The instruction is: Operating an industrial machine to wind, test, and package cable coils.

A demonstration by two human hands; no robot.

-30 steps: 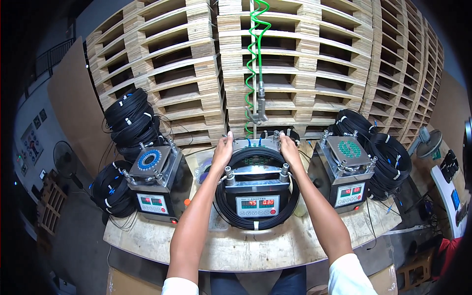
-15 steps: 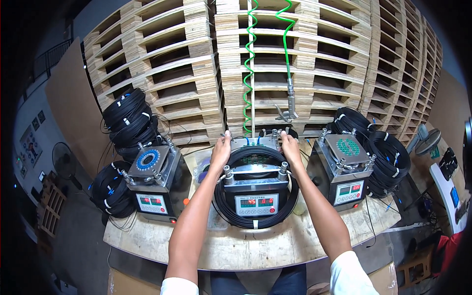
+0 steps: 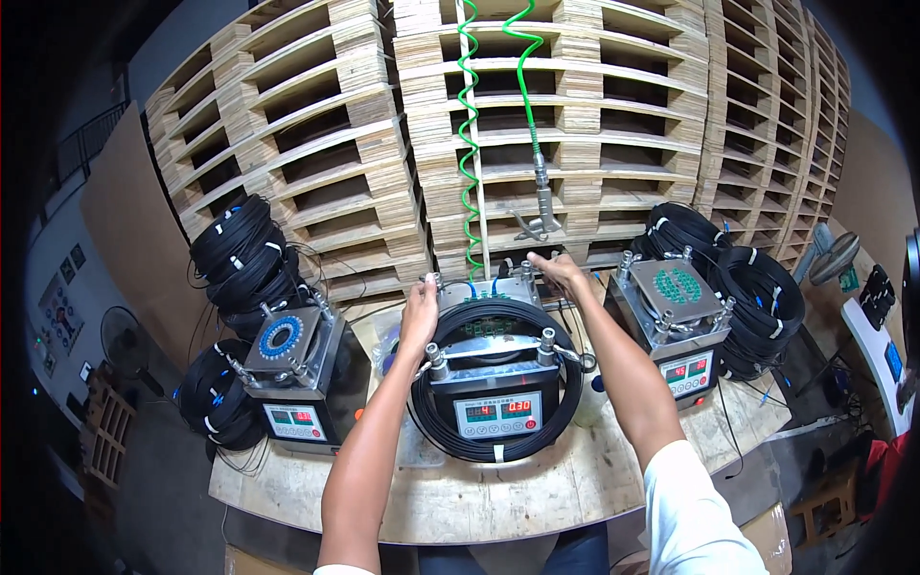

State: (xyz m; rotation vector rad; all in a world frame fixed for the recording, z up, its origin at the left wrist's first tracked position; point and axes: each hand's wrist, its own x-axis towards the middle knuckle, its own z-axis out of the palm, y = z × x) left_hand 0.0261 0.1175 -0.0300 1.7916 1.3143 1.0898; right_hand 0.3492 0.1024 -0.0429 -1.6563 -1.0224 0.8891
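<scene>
A black cable coil (image 3: 565, 422) hangs around the front of the middle machine (image 3: 498, 388), a tabletop unit with a red digital display and metal posts. Its upper plate (image 3: 458, 295) lies behind the coil's top. My left hand (image 3: 420, 314) is closed around a metal knob (image 3: 431, 280) at the plate's back left corner. Over at the back right corner, my right hand (image 3: 563, 275) has its fingertips curled at the matching knob, which the fingers mostly hide. Both forearms pass either side of the coil.
Similar machines stand at left (image 3: 292, 374) and right (image 3: 673, 307), topped with blue and green parts. Coil stacks (image 3: 240, 259) flank them on the wooden table (image 3: 479, 494). An air gun (image 3: 544, 206) hangs from a green hose before stacked pallets (image 3: 632, 115).
The view has shifted slightly, and my right arm is angled more to the left, its fingers reaching further across the back corner. The red display digits on the middle machine have changed.
</scene>
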